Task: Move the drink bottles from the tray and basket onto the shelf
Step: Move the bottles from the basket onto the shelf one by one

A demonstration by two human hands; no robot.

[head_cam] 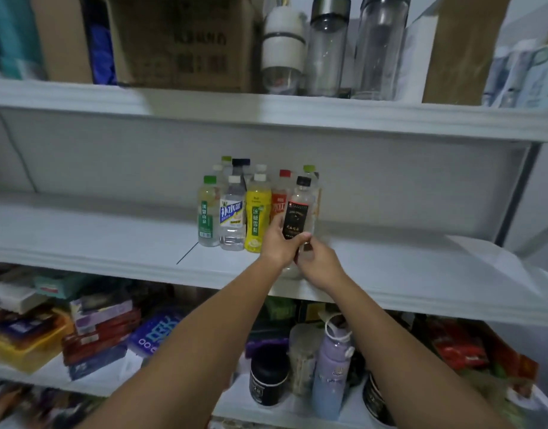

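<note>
Fingers of left hand point(277, 243) and right hand point(320, 261) curl round a clear black-capped, black-labelled plastic bottle point(299, 212) at the front of the white shelf point(112, 236); stand it beside the red-capped bottle point(279, 199) before letting go.

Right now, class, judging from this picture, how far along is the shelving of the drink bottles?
Done: a group of bottles, including the yellow bottle, already stands on the middle shelf. In hand: the left hand and right hand both grip a black-capped bottle at the group's right end. Left: the tray and basket are out of view, so what remains cannot be told.
</note>
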